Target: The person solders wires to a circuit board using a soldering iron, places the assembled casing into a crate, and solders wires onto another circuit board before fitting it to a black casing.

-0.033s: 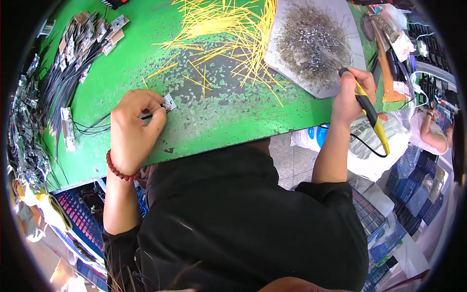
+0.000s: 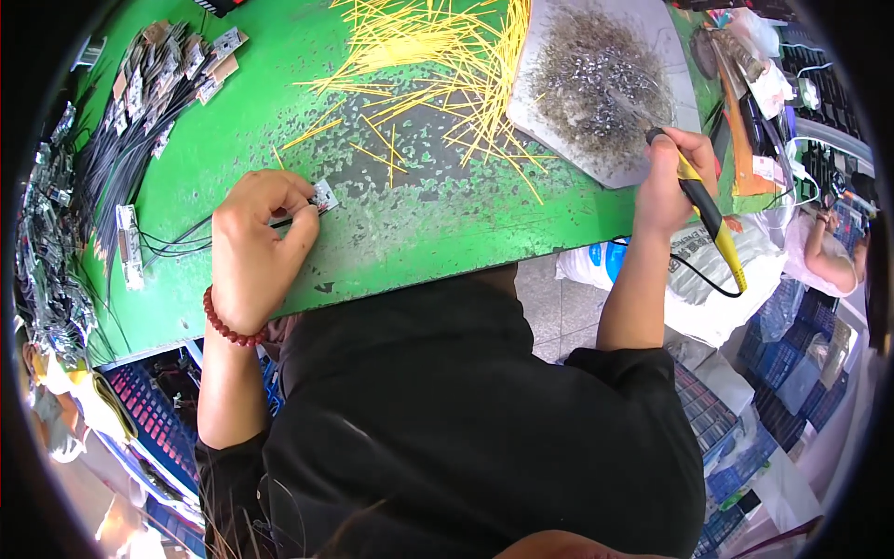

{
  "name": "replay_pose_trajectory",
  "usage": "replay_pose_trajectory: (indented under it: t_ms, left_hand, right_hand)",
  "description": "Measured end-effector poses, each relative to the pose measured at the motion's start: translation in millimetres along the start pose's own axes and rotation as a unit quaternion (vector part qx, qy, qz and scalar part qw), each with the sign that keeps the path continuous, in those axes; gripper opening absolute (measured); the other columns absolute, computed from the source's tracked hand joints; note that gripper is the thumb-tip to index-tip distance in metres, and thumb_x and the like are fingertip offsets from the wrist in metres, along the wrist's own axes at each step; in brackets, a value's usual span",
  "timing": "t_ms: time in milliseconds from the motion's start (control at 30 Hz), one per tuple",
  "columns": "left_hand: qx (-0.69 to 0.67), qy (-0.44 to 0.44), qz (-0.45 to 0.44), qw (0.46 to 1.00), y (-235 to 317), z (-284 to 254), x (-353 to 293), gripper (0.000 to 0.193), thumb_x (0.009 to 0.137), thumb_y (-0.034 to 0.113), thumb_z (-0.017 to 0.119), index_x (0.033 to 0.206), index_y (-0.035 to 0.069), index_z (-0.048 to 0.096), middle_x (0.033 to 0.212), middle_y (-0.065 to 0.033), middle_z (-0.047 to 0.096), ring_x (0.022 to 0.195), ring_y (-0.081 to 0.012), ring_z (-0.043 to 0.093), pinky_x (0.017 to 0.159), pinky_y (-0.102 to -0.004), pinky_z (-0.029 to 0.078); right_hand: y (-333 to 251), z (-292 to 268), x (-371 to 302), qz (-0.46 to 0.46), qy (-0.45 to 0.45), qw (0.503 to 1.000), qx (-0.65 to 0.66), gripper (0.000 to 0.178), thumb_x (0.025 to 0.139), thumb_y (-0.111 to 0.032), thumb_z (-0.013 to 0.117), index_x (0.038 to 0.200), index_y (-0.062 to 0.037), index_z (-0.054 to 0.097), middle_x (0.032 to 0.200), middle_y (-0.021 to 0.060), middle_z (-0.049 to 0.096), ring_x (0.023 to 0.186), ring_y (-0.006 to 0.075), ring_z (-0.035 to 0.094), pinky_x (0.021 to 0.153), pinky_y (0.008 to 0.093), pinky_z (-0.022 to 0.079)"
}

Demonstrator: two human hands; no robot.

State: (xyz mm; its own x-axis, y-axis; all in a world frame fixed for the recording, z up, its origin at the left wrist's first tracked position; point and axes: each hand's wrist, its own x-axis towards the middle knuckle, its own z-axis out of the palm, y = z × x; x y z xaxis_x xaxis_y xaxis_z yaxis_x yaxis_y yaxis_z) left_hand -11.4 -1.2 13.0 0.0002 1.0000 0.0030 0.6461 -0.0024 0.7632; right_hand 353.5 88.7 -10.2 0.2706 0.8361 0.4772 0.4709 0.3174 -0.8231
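Observation:
My left hand (image 2: pixel 253 247) is closed in a pinch on a black wire near the middle of the green table (image 2: pixel 447 233). Just beyond the fingertips lies a small white circuit board (image 2: pixel 324 196); whether the wire is joined to it cannot be made out. Black wires (image 2: pixel 182 244) trail left from under the hand to a narrow board strip (image 2: pixel 129 247). My right hand (image 2: pixel 672 186) grips a yellow and black soldering iron (image 2: pixel 719 238) like a pen. Its tip points at the pale sheet (image 2: pixel 531 116) covered in dark residue and bits of solder.
Loose yellow wires (image 2: pixel 410 51) spread across the table's far middle. Bundles of black wires with small boards (image 2: pixel 154 84) lie at the far left, and a dense pile of boards (image 2: pixel 51 242) lines the left edge. Another person's arm (image 2: pixel 824 247) shows at the far right.

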Motion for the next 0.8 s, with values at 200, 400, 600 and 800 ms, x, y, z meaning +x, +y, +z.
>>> replay_pose_trajectory:
  t_ms: [200, 400, 600, 800]
  left_hand:
    - [0.003, 0.001, 0.016, 1.0, -2.9, -2.2, -1.7, 0.004, 0.071, -0.004, 0.062, 0.073, -0.002, 0.058, 0.082, -0.0114, 0.066, 0.075, -0.023, 0.061, 0.069, -0.0313, 0.05]
    - [0.015, 0.004, 0.038, 0.999, -7.4, -5.5, 0.1, 0.004, 0.07, -0.001, 0.062, 0.072, 0.0, 0.059, 0.073, -0.0109, 0.062, 0.071, -0.0271, 0.06, 0.069, -0.0355, 0.049]
    - [0.029, 0.007, 0.078, 0.996, -15.6, -1.6, 1.5, 0.007, 0.071, -0.001, 0.064, 0.07, -0.001, 0.057, 0.08, -0.0104, 0.067, 0.08, -0.026, 0.064, 0.073, -0.0338, 0.051]
    - [0.029, 0.013, 0.063, 0.997, -17.1, 1.4, -4.3, 0.009, 0.07, 0.0, 0.066, 0.069, 0.001, 0.057, 0.081, -0.0096, 0.066, 0.08, -0.0285, 0.062, 0.076, -0.0367, 0.05]
  right_hand:
    - [-1.5, 4.7, -0.6, 0.007, -0.018, 1.0, -0.009, 0.007, 0.076, 0.0, 0.061, 0.083, 0.0013, 0.063, 0.074, 0.0041, 0.06, 0.063, 0.0106, 0.058, 0.061, 0.0222, 0.045]
    - [4.6, 6.8, 3.1, -0.061, -0.001, 0.998, -0.029, 0.007, 0.076, -0.001, 0.064, 0.083, -0.0007, 0.063, 0.073, -0.0002, 0.057, 0.062, 0.0071, 0.051, 0.059, 0.0207, 0.04]
    - [-42.0, 36.9, -40.7, -0.01, -0.147, 0.973, 0.176, 0.018, 0.076, -0.004, 0.064, 0.093, 0.003, 0.06, 0.085, 0.0086, 0.06, 0.067, 0.0114, 0.055, 0.065, 0.0236, 0.046]
    - [-82.3, 86.5, -97.7, 0.063, -0.307, 0.906, 0.284, 0.03, 0.081, -0.019, 0.072, 0.093, 0.0008, 0.054, 0.084, 0.0063, 0.055, 0.066, 0.0071, 0.047, 0.059, 0.0224, 0.038]
